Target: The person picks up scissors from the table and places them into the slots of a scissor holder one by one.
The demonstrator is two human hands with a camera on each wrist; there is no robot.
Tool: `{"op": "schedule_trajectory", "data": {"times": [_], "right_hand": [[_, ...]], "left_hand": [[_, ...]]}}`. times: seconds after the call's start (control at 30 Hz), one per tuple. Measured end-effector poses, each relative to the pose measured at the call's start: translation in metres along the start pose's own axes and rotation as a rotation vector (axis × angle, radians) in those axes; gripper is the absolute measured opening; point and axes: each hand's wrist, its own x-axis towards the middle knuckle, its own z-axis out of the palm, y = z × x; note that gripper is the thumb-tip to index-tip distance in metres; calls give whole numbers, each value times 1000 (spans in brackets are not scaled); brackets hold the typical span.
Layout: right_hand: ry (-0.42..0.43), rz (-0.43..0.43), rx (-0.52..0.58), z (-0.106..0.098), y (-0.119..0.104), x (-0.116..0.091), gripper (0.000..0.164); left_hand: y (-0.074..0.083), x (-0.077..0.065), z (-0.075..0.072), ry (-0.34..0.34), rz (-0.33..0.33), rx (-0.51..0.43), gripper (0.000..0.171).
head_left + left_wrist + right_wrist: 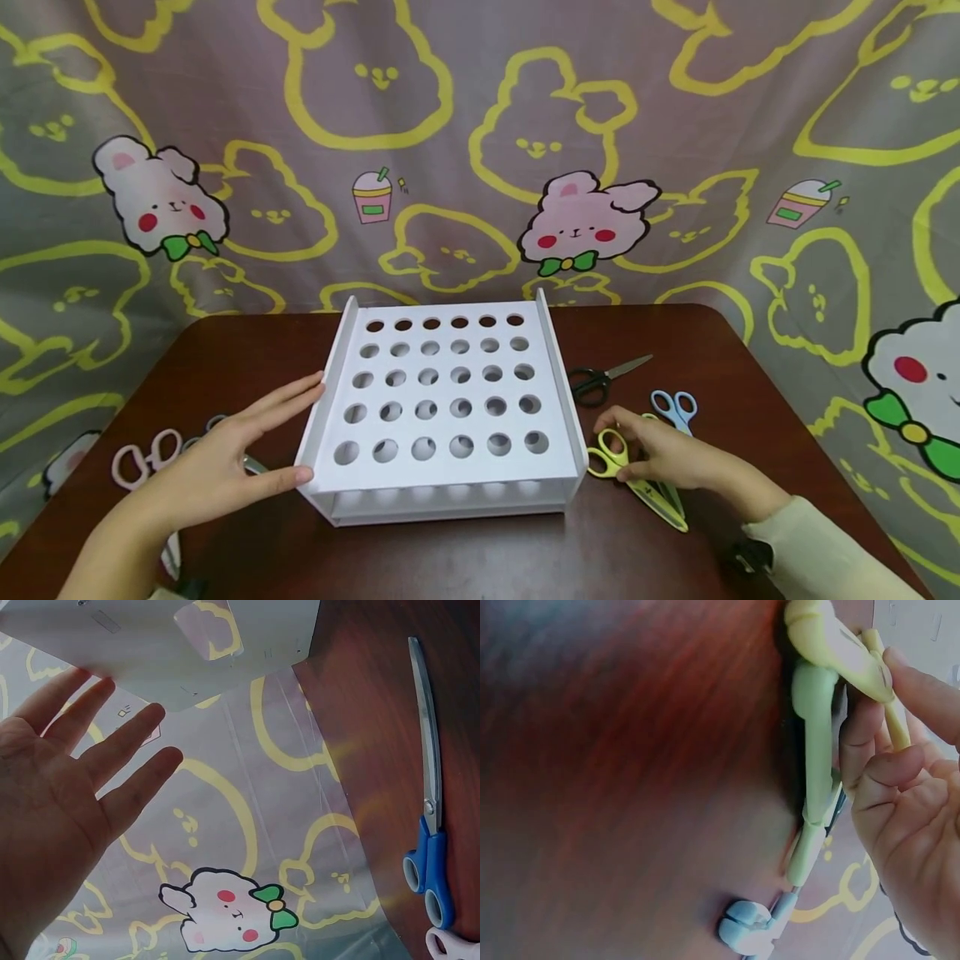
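We rest our left hand (206, 467) against the left side of the white perforated rack (444, 393) while our right hand (671, 450) pinches yellow scissors (651, 498) beside it, near black scissors (608, 375) and light-blue scissors (678, 419).

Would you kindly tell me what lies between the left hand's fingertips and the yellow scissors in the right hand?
In the head view, the white rack with round holes stands there.
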Motion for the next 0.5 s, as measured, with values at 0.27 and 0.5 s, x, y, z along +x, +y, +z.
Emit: {"op": "schedule_trajectory", "data": {"times": [0.27, 0.5], "right_hand": [[0, 22, 34, 0, -1, -1, 47], [31, 43, 27, 0, -3, -3, 45]], "left_hand": [[-1, 0, 0, 3, -19, -50, 84], [-2, 1, 2, 4, -29, -56, 84]]}}
